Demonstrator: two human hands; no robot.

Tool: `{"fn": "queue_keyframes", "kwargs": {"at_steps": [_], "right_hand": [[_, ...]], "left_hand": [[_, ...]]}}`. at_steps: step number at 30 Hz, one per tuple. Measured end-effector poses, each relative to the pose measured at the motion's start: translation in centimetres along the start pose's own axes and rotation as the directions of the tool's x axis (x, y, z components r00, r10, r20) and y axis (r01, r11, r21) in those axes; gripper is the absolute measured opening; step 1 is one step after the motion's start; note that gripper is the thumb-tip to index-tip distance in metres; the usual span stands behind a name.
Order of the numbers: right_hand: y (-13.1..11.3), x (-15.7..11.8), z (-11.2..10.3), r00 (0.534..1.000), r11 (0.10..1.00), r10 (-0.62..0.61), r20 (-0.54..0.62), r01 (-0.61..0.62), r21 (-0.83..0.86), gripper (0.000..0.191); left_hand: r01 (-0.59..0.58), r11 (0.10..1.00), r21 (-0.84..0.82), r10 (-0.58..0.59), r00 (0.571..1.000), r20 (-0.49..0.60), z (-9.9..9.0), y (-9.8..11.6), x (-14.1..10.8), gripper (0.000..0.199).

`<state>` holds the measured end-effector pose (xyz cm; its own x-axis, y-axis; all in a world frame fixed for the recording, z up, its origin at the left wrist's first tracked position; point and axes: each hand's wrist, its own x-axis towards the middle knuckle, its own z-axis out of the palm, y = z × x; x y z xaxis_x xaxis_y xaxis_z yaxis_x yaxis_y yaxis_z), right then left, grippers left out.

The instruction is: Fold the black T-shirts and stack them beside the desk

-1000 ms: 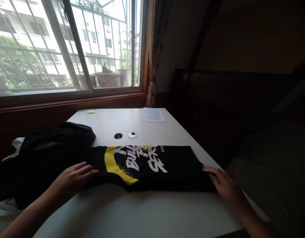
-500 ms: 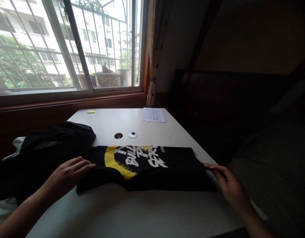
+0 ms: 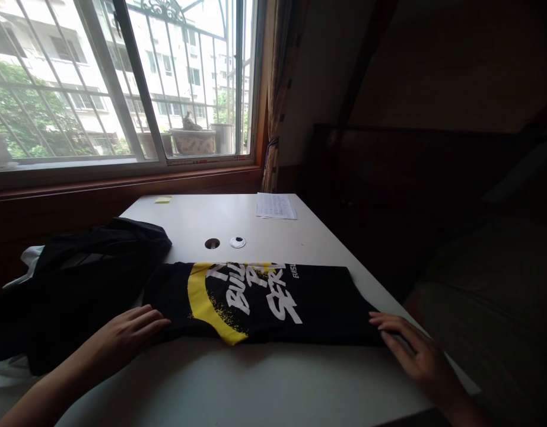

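A black T-shirt (image 3: pixel 327 302) with a yellow arc and white lettering lies folded in a long strip across the white table (image 3: pixel 255 385). At its near left corner is my left hand (image 3: pixel 137 329), fingers together and closed on the cloth; the fingertips' undersides are hidden. My right hand (image 3: pixel 409 347) pinches the near right corner between thumb and fingers. The upper layer now reaches down to the near edge of the strip. To the left of the shirt, beyond my left forearm, is a heap of dark clothes (image 3: pixel 95 255) with some white cloth showing.
Printed sheets (image 3: pixel 276 206) and a yellow sticky note (image 3: pixel 163 200) lie at the table's far side. A cable hole (image 3: pixel 212 244) and a white round cover (image 3: pixel 238 242) sit behind the shirt. A barred window (image 3: pixel 197 89) and a tied curtain (image 3: pixel 272 154) are beyond.
Both hands have come down and nearer to me, drawing the shirt's upper layer toward the near edge. More of the white lettering shows, and the lower black layer is mostly covered.
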<state>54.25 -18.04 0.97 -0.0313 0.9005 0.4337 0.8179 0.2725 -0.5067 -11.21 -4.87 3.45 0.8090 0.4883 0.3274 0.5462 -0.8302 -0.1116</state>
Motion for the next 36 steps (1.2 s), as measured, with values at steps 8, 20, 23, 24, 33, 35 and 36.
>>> {"fn": "queue_keyframes", "kwargs": {"at_steps": [8, 20, 23, 24, 33, 35, 36], "right_hand": [[0.7, -0.4, 0.1, 0.998, 0.997, 0.055, 0.003, -0.055, -0.046, 0.015], [-1.3, 2.4, -1.3, 0.997, 0.997, 0.078, 0.016, -0.077, -0.017, 0.025], [-5.8, 5.7, 1.0, 0.994, 0.999, -0.005, 0.110, 0.000, 0.043, 0.021], [-7.7, 6.9, 2.3, 0.989, 0.997, -0.049, 0.137, 0.040, 0.072, 0.022], [-19.4, 12.2, 15.5, 0.750, 0.918, -0.391, 0.534, 0.357, 0.170, 0.059], [-19.7, 11.7, 16.2, 0.675, 0.906, -0.406, 0.615, 0.384, 0.177, 0.063], [-19.7, 11.4, 16.1, 0.646, 0.901, -0.412, 0.642, 0.393, 0.183, 0.062]], "left_hand": [[0.009, 1.000, 0.026, -0.007, 0.998, -0.064, -1.5, -1.3, -1.7, 0.039], [0.124, 0.973, -0.193, -0.104, 0.989, 0.109, -4.1, 1.1, 2.1, 0.052], [0.138, 0.970, -0.203, -0.128, 0.990, 0.060, -2.8, 3.0, 5.7, 0.043], [0.160, 0.968, -0.192, -0.155, 0.987, 0.042, -1.9, 3.7, 6.9, 0.042], [0.275, 0.959, -0.063, -0.257, 0.945, 0.203, 5.8, 3.6, 9.8, 0.054], [0.280, 0.958, -0.058, -0.259, 0.936, 0.238, 5.8, 2.4, 8.7, 0.056], [0.280, 0.958, -0.060, -0.257, 0.933, 0.252, 5.6, 1.9, 8.1, 0.057]]}}
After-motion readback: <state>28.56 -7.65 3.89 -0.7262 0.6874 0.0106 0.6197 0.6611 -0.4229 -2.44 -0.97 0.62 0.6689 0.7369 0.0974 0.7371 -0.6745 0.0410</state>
